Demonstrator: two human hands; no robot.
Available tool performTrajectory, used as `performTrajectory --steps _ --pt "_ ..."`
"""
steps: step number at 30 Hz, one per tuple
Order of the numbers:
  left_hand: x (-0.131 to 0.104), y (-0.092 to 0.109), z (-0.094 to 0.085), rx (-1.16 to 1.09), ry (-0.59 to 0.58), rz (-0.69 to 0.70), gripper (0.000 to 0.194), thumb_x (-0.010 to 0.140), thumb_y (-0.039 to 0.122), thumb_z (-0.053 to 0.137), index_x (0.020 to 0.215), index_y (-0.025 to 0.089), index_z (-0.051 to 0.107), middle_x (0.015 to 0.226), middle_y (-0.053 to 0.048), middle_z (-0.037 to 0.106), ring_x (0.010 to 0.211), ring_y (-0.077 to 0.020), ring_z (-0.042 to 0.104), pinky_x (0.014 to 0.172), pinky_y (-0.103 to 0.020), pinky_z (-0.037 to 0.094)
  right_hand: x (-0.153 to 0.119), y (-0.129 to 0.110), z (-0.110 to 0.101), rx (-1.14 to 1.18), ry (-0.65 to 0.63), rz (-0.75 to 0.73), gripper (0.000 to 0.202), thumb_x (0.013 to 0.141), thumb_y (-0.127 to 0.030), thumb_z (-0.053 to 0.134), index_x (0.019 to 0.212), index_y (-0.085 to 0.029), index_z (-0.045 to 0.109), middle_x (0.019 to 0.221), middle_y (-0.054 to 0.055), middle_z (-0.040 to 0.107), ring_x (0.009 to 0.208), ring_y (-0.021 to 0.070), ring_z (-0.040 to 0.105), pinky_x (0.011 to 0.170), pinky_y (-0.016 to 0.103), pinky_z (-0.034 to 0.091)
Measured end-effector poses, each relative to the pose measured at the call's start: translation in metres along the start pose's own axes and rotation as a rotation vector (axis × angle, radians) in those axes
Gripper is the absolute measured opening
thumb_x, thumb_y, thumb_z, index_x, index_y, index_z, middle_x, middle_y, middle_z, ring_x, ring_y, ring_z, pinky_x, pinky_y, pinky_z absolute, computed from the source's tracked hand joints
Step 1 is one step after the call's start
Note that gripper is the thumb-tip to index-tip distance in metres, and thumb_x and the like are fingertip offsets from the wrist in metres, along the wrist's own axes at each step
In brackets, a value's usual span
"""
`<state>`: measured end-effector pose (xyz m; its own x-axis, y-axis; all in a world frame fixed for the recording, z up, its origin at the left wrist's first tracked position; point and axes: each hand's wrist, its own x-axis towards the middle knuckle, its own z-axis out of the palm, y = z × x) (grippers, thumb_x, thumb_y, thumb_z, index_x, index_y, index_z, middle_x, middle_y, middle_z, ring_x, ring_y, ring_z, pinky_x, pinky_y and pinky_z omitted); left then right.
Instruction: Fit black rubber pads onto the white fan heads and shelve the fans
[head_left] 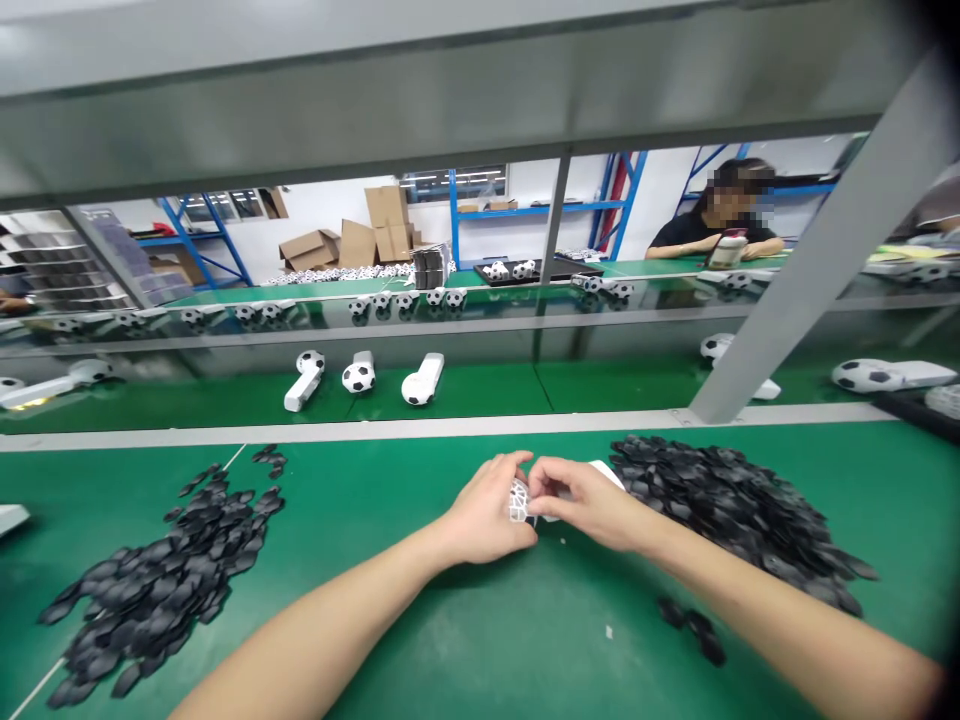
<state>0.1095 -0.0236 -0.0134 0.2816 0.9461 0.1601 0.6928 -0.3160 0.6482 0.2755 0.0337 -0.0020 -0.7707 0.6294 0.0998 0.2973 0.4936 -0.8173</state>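
Over the green bench, my left hand is wrapped round a white soccer-ball-patterned head of a small device. White lines form a net of panels on the part that shows. My right hand pinches thumb and fingers together against the ball's right side; whatever lies between the fingertips is too small to make out. A white handle-like piece pokes out behind the right hand. Close to that hand lies a big pile of black flat patches, with a few loose black patches nearer me.
Another heap of black patches lies at left. Beyond a grey rail, soccer-ball devices rest on a green belt. A slanted metal post stands at right, and a shelf hangs overhead. A person sits across.
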Motion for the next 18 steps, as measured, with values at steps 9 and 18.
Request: performTrajectory --steps 9,18 --pt "0.102 -0.034 -0.05 0.191 0.222 -0.142 0.088 0.059 0.033 0.07 0.132 0.01 0.027 0.116 -0.015 0.052 0.109 -0.0273 0.048 0.091 -0.037 0.038 -0.088 -0.003 -0.041 -0.32 0.259 0.129 0.015 0.083 -0.036 0.05 0.083 -0.021 0.052 0.09 0.003 0.057 0.078 0.0156 0.052 0.07 0.028 0.043" --pt "0.091 -0.078 -0.105 0.456 0.044 -0.249 0.055 0.066 0.05 0.054 0.109 0.015 0.051 0.076 0.003 0.049 0.092 -0.0298 0.052 0.081 -0.046 0.041 -0.162 0.005 -0.061 -0.424 0.332 0.376 0.013 0.082 -0.028 0.051 0.085 -0.02 0.06 0.085 0.004 0.061 0.078 0.0161 0.056 0.071 0.028 0.044"
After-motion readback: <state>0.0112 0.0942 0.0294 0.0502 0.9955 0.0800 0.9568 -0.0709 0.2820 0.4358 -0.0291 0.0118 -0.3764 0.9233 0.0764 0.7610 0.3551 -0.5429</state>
